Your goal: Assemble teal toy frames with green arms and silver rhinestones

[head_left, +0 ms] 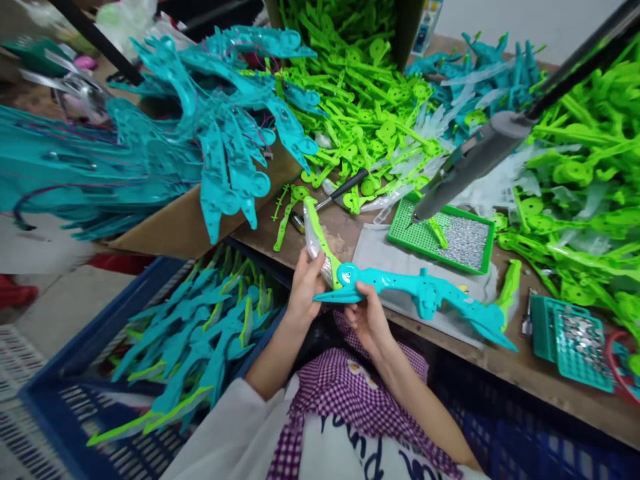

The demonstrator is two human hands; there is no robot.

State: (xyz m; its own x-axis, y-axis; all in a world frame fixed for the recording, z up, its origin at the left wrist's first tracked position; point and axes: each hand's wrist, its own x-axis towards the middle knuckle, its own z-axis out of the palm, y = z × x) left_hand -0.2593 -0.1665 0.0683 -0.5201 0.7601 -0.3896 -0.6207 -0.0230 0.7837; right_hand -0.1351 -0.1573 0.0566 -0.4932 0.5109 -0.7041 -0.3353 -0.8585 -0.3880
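A long turquoise plastic part with lime-green arms at both ends is held up at the table's front edge. My left hand is closed on the lime-green arm at its left end, where a clear film-like piece lies along the arm. My right hand pinches the turquoise body near the round joint, thumb on top and fingers beneath. Its far end reaches right, over a whitish sheet. Above it hangs a grey power screwdriver, touched by neither hand.
A green tray of small screws stands behind the part. Farther right is a teal tray of small metal pieces. Lime-green parts and turquoise shells pile up behind. A blue crate at left holds similar parts. A black-handled tool lies behind.
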